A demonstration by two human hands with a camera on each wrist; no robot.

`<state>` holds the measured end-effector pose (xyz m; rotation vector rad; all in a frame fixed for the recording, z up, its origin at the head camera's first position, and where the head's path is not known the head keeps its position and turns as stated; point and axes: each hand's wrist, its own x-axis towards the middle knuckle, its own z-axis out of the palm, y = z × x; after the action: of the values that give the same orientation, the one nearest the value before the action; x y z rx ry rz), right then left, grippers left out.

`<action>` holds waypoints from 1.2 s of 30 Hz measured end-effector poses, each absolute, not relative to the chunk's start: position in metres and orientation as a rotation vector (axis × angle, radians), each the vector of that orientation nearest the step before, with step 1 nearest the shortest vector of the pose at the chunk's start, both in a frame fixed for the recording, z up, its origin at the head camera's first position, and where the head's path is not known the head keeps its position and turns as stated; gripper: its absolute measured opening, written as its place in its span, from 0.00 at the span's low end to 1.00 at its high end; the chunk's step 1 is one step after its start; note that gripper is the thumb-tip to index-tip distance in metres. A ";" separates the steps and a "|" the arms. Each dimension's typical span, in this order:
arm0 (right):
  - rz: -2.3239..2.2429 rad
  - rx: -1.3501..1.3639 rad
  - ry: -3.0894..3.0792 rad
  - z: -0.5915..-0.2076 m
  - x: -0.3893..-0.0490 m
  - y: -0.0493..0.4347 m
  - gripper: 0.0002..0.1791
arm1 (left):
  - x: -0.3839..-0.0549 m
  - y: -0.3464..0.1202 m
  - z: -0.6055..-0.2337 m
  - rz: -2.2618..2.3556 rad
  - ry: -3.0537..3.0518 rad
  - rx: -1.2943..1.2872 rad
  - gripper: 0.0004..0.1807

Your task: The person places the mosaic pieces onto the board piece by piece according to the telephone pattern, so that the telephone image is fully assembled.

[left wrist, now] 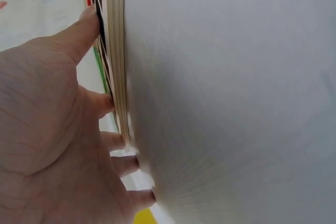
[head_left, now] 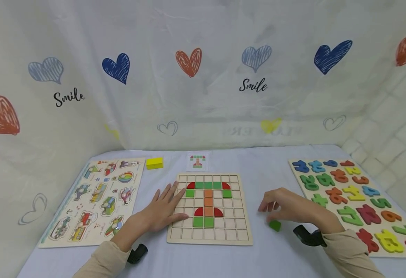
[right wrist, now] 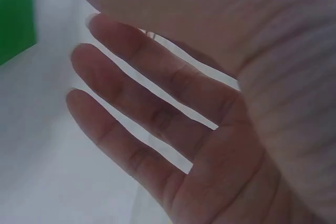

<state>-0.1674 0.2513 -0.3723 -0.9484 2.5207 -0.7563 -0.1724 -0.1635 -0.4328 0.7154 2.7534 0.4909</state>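
Note:
A wooden grid board (head_left: 231, 234) lies in the middle of the table, bearing red, green and orange pieces. My left hand (head_left: 159, 212) rests at its left edge with spread fingers. In the left wrist view, the thumb and fingers touch the board's side (left wrist: 116, 51) and the table. To the right of the board, my right hand (head_left: 288, 206) hovers low with loosely bent fingers. Just under its thumb sits a small green block (head_left: 275, 225). The right wrist view shows the green block (right wrist: 14, 19) apart from the fingers, and nothing held in the palm.
A small pattern card (head_left: 189, 166) lies behind the grid board, with a yellow block (head_left: 154, 163) to its left. On the left is a vehicle puzzle board (head_left: 92, 240). A board of colourful numbers and shapes (head_left: 356, 216) lies on the right. A printed curtain hangs behind.

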 end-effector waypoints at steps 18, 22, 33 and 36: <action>-0.829 -0.706 2.507 -0.392 -0.162 0.269 0.15 | -0.167 -0.159 -0.430 0.461 2.725 0.683 0.49; -0.767 -0.630 2.558 -0.386 -0.162 0.263 0.14 | -0.169 -0.160 -0.429 0.453 2.731 0.695 0.48; -0.699 -0.570 2.578 -0.377 -0.164 0.254 0.15 | -0.174 -0.161 -0.425 0.449 2.744 0.699 0.48; -0.716 -0.604 2.568 -0.378 -0.164 0.254 0.15 | -0.173 -0.161 -0.424 0.455 2.742 0.701 0.48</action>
<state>-0.1642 0.2542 -0.3781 -0.6043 2.5677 -0.7158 -0.1727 -0.1611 -0.4242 0.7013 2.7423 0.4547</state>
